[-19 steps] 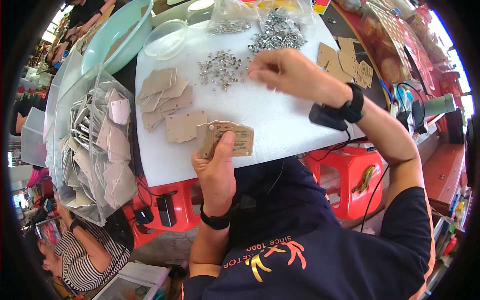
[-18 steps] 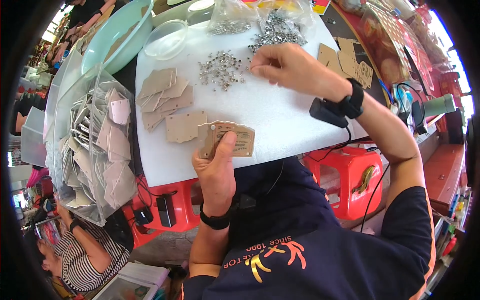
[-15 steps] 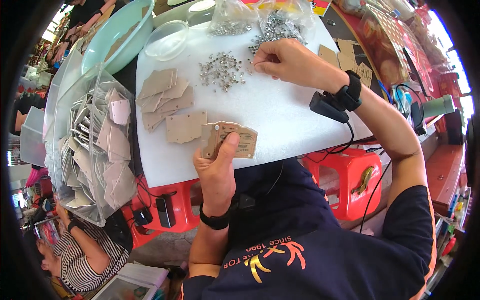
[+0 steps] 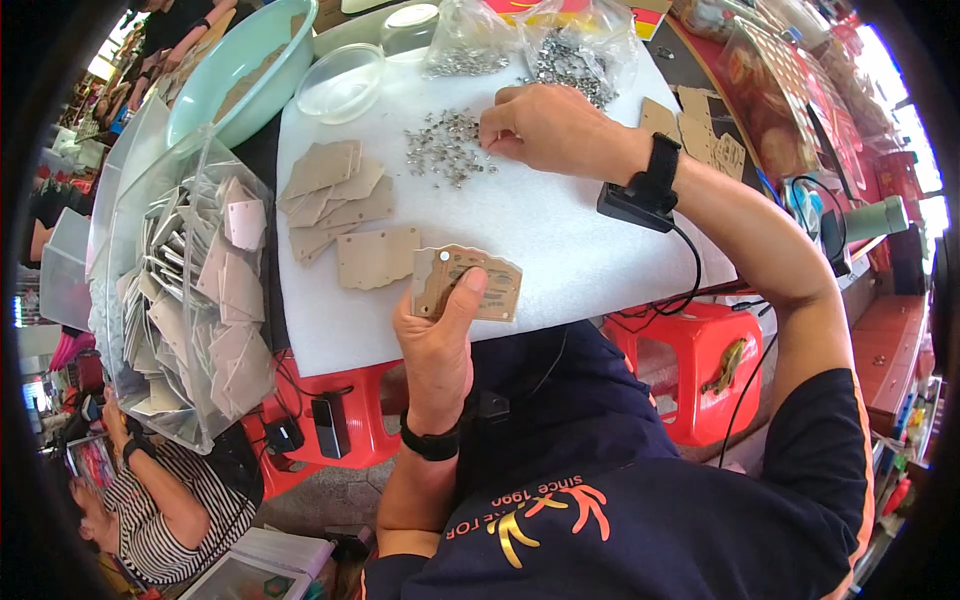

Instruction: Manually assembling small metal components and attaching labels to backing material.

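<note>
My left hand grips a tan plate with a wavy upper edge, dark markings and a pale round dot near one corner, thumb pressed on its face. The plate is over the near edge of the white work mat. My right hand reaches across the mat to the right side of a scattered pile of small shiny metal pieces. Its fingers are pinched together, and anything between them is hidden. Left of the held plate lie a single tan plate and a loose stack of tan plates.
A clear plastic bin full of tan plates stands at the left, with a pale green basin behind it. Bags of metal pieces and clear tubs sit at the back. A black cable hangs from my right wrist device.
My right hand has moved left along the mat to the metal pieces, its fingers still together. My left hand keeps hold of the tan plate in nearly the same place.
</note>
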`<state>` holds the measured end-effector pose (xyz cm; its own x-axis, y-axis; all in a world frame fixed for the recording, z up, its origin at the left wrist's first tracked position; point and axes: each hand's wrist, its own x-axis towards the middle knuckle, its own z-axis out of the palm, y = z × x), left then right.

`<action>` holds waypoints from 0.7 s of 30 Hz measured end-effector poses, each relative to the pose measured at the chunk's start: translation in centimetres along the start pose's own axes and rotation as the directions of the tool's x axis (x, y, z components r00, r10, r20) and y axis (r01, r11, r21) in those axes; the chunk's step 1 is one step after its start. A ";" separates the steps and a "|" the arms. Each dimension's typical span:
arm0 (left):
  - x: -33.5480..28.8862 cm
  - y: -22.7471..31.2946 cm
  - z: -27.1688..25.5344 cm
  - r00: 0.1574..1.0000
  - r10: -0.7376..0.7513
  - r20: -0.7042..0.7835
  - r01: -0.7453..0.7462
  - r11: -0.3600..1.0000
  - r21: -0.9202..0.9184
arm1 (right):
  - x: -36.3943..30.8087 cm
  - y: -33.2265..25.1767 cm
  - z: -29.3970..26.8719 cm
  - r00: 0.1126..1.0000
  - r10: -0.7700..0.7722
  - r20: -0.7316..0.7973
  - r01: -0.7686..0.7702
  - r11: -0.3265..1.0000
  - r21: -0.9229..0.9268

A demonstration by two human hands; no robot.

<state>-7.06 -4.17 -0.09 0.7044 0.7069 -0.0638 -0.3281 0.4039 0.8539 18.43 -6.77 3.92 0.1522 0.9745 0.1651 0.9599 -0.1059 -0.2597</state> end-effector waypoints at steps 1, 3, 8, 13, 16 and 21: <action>0.0 -0.1 0.0 1.000 -0.001 0.000 0.001 1.000 -0.004 | 0.0 -0.1 0.0 0.999 -0.034 -0.011 0.034 0.999 -0.019; 0.0 0.0 0.1 1.000 -0.002 0.001 0.002 1.000 -0.004 | -0.1 -0.3 0.1 0.997 -0.068 -0.022 0.067 0.997 -0.038; 0.0 0.0 0.1 1.000 0.004 -0.005 -0.004 1.000 -0.001 | 0.1 -0.7 0.1 0.991 -0.134 -0.015 0.132 0.987 -0.095; 0.0 -0.1 0.0 1.000 -0.001 -0.001 0.001 1.000 -0.005 | 0.1 -0.2 0.2 0.989 -0.148 -0.026 0.146 0.987 -0.067; 0.0 0.0 0.1 1.000 -0.003 -0.002 0.003 1.000 -0.006 | -0.2 0.4 0.0 0.990 -0.125 -0.059 0.125 0.992 0.004; 0.0 0.1 0.1 1.000 -0.007 -0.011 0.007 1.000 -0.010 | -1.4 -0.1 -2.4 1.000 -0.011 0.026 0.003 0.954 0.299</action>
<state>-7.02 -4.23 0.04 0.6996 0.7106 -0.0757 -0.3293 0.4146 0.8483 18.71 -8.59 6.03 0.1354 0.9804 0.1432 0.8461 -0.0392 -0.5316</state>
